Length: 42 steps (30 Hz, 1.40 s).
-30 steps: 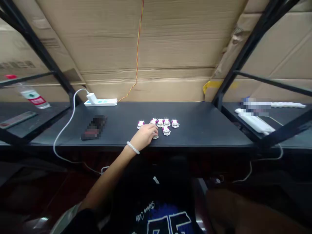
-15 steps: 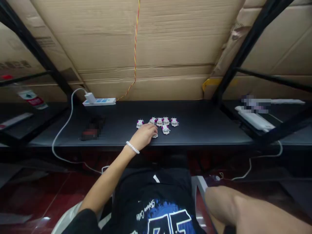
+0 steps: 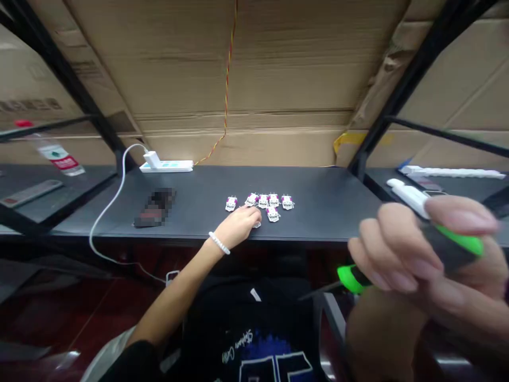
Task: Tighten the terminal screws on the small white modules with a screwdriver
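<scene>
My left hand, with a white beaded bracelet on its wrist, rests near the front edge of the dark table. Its fingers curl over a small white part that mostly hides beneath them. Several white-and-magenta parts lie beyond and beside it, among them one on the left, one on the right and one nearer the edge. Close to the camera at the right, my right hand is wrapped round a black-and-green screwdriver, its shaft pointing left.
A white power strip with a plugged-in charger and cable stands at the back left. A blurred dark object lies in front of it. Black metal frames flank the table; a bottle lies beyond the left one.
My right hand has come up into view at the right with the screwdriver; before, only the arm or elbow area showed. My left hand has stayed at the same part.
</scene>
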### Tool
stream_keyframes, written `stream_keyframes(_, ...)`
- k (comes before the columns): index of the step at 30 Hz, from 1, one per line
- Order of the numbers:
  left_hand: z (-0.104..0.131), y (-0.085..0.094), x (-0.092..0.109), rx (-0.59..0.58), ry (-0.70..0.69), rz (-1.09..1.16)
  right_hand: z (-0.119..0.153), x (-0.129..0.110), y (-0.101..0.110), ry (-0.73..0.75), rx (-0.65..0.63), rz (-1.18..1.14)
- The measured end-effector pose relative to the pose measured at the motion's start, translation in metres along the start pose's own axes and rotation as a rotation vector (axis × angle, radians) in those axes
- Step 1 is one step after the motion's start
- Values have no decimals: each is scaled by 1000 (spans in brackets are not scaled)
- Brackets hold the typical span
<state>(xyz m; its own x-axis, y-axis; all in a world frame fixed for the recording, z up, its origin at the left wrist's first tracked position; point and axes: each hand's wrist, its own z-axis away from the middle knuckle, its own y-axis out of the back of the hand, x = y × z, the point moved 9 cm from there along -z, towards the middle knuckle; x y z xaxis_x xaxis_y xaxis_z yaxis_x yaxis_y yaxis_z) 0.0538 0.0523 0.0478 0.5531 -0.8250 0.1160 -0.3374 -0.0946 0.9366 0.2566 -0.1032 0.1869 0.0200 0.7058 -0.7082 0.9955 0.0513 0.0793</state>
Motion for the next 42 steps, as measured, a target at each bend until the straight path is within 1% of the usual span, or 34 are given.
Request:
stream_keyframes(1, 0, -1, 0, -12, 7, -11, -15, 11, -6, -3, 35, -162)
stream_keyframes(2, 0, -2, 0, -24, 12, -23, -27, 21, -11, 14, 75, -227)
stream_keyframes(5, 1, -4, 2, -37, 16, -40, -45, 52, -24, 17, 96, -150)
stream_keyframes(8, 1, -3, 3, -25, 17, -18, -51, 75, -19, 56, 203, -23)
stream_keyframes(10, 2, -2, 3, -21, 24, -11, -54, 88, -18, 72, 244, 22)
stream_keyframes(14, 2, -1, 4, -35, 30, -42, -58, 106, -25, 71, 213, 22)
stream_keyframes(17, 2, -3, 6, -38, 23, -61, -58, 111, -27, 59, 197, 37)
stream_keyframes(29, 0, -6, 9, 14, 2, -82, -57, 113, -24, 66, 207, 44)
stream_keyframes(32, 1, -4, 8, 53, 30, 0, -57, 113, -23, 66, 212, 50)
stream_keyframes(36, 3, 0, 5, 88, 80, 183, -58, 114, -24, 74, 213, 50)
stream_keyframes(39, 6, 3, 2, 114, 88, 298, -57, 115, -25, 90, 251, 39)
stream_keyframes(42, 8, 3, -2, 136, 97, 360, -56, 118, -27, 99, 289, 9)
